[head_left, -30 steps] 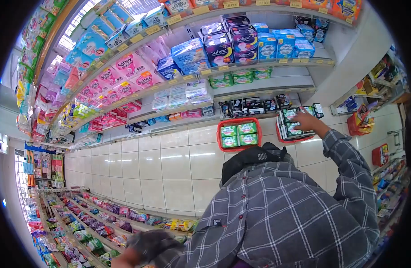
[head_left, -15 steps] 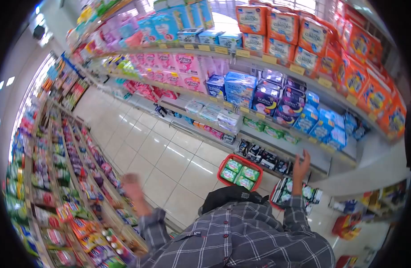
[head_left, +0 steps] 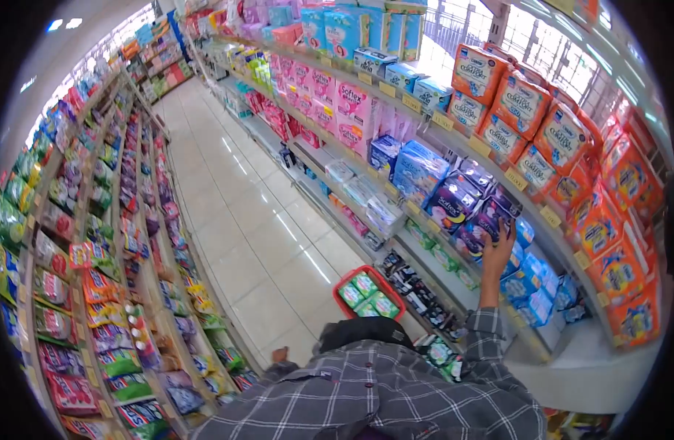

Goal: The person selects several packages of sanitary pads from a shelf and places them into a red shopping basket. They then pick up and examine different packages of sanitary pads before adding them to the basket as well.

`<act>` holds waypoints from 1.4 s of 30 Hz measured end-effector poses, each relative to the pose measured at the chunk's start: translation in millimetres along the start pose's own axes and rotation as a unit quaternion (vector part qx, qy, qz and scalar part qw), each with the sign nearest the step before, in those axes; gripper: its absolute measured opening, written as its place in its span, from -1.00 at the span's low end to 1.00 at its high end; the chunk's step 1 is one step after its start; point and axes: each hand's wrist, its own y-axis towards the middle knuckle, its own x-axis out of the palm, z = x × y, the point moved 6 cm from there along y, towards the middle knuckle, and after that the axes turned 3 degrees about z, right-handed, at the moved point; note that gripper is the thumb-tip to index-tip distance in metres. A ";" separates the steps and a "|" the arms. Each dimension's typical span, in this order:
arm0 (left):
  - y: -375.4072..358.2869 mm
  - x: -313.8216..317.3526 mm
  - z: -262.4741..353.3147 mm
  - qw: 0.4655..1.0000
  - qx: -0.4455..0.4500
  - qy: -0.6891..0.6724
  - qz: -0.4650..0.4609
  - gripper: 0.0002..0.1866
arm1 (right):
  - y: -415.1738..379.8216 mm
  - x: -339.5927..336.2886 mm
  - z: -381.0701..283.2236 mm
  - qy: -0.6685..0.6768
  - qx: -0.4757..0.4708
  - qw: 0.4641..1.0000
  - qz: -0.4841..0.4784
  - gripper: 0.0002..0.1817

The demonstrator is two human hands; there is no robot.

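My right hand (head_left: 499,253) reaches to the shelf, its fingers spread against the side of a dark purple Softex sanitary pad pack (head_left: 478,228). Another purple pack (head_left: 452,202) stands to its left, with a large blue pack (head_left: 419,171) further along. Smaller light-blue packs (head_left: 533,282) are stacked just right of my wrist. Low by my left side is my left hand (head_left: 280,356), of which only a small part shows beyond the sleeve, nearest the floor tiles. Its fingers are too hidden to read.
A red basket (head_left: 342,295) with several green-white packs sits on the floor before me. Black packs (head_left: 417,290) lie on the bottom shelf beside it. Orange diaper packs (head_left: 524,110) fill the upper shelf. Left of the tiled aisle (head_left: 241,220) runs a shelf of pouches (head_left: 106,312).
My right hand has moved up and forward to the purple pack. My left hand has dropped back toward my body. The view has turned to the right.
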 end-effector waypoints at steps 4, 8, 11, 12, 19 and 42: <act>-23.2 -16.8 -58.3 0.813 -0.369 -0.450 0.016 -0.61 | -2.3 -16.1 -12.9 0.038 -0.030 0.997 0.063 -0.46; 16.7 -83.5 -8.5 0.798 -0.371 -0.467 0.087 -0.64 | -11.8 -33.0 -32.9 0.038 -0.066 0.992 0.101 -0.43; 82.1 -170.8 83.7 0.809 -0.238 -0.521 0.136 -0.66 | -26.3 -46.6 -65.0 0.032 -0.048 0.993 0.100 -0.41; 101.7 -214.9 131.6 0.829 -0.183 -0.516 0.114 -0.60 | -33.3 -48.4 -73.8 0.030 -0.031 0.994 0.097 -0.40; 163.6 -380.1 406.4 0.771 0.328 -0.524 -0.153 -0.01 | -77.6 -8.2 -174.3 0.178 0.022 0.969 -0.168 -0.39; 229.9 -441.6 342.8 0.704 0.172 -0.602 -0.336 -0.36 | -172.7 115.2 -276.7 0.488 0.362 0.782 -0.137 -0.16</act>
